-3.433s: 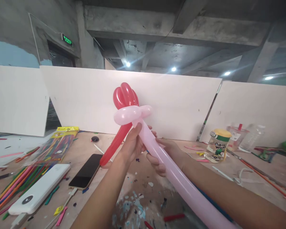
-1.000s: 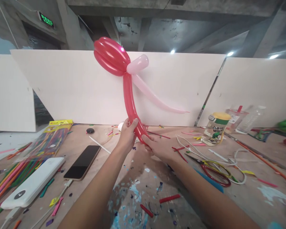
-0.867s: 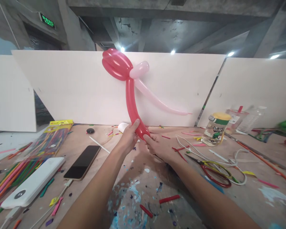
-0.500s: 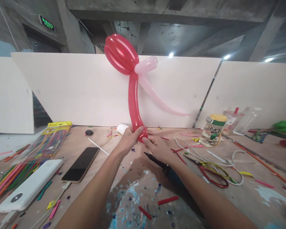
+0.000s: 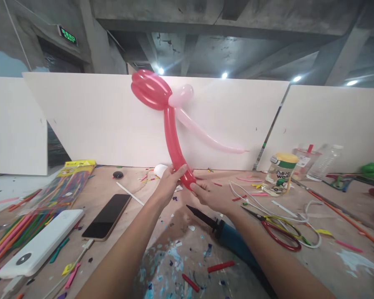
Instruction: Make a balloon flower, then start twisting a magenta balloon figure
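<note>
A red twisting balloon (image 5: pixel 172 137) stands tilted in front of me, with a cluster of fat red bubbles (image 5: pixel 151 89) at its top. Tied in just below that cluster is a pink balloon (image 5: pixel 202 133), with a short bubble and a long thin tail hanging to the right. My left hand (image 5: pixel 169 182) is closed round the lower part of the red balloon. The fingers of my right hand (image 5: pixel 210 194) pinch its bottom end. A blue hand pump (image 5: pixel 237 241) with a black nozzle lies under my right forearm.
On the left lie a phone (image 5: pixel 106 216), a white power bank (image 5: pixel 42 243) and a bag of uninflated balloons (image 5: pixel 76 178). Scissors (image 5: pixel 280 232), a white cable (image 5: pixel 316 241) and a yellow-lidded cup (image 5: pixel 279 174) are on the right. White panels (image 5: pixel 112 124) stand behind the table.
The balloon's top has dropped and leaned left. Its lower end, bent before, is now straighter, and my right hand has shifted slightly right and down. More of the pump shows.
</note>
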The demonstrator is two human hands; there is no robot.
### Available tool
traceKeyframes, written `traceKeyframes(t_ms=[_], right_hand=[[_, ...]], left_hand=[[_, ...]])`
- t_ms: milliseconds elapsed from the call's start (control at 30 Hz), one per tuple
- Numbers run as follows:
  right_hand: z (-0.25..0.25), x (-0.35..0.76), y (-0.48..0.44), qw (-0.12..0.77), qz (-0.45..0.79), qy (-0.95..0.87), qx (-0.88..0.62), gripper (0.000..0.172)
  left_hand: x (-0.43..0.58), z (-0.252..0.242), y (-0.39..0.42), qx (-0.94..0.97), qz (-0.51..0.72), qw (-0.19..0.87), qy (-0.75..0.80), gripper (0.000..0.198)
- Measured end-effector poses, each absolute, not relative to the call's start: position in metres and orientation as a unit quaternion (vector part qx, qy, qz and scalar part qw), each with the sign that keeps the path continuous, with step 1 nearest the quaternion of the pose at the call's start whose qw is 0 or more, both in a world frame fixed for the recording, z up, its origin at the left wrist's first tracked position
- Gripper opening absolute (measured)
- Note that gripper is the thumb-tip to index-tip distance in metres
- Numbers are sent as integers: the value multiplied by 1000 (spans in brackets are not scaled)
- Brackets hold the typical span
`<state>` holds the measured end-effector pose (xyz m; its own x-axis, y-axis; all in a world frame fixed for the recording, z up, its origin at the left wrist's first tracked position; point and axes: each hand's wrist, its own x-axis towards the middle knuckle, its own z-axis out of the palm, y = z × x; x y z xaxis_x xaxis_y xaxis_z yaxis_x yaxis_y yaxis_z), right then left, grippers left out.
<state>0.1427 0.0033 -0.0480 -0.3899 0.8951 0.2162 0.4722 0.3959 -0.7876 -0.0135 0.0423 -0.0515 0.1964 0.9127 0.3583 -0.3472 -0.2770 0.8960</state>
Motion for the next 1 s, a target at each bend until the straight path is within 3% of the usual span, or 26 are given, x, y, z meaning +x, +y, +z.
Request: traceKeyframes(t_ms=[200, 300, 400, 467, 567, 733, 867, 1000], right_hand=[[-44, 170, 3, 135, 319, -818, -459, 42], [-54, 175, 7, 69, 334, -831, -439, 40], [-62, 175, 10, 52, 369, -833, -409, 41], [-63, 173, 10, 68, 379, -834, -396, 44], [-58, 168, 6, 141, 393, -811, -410, 49], [-46, 157, -3, 258, 450, -762, -388, 52], [-37, 148, -12, 300, 397, -756, -425, 50], [-36, 141, -13, 332, 383, -744, -435, 41]], left_hand=[[-45, -38, 48, 505, 688, 431, 293, 87], [-61, -31, 52, 497, 705, 411, 296, 82], [-66, -28, 54, 450, 721, 437, 295, 52], [-64, -29, 56, 413, 727, 468, 287, 40], [-54, -34, 53, 388, 702, 544, 245, 42], [-23, -49, 32, 526, 511, 648, 205, 29], [0, -53, 16, 650, 448, 582, 195, 21], [4, -51, 14, 689, 481, 492, 228, 29]])
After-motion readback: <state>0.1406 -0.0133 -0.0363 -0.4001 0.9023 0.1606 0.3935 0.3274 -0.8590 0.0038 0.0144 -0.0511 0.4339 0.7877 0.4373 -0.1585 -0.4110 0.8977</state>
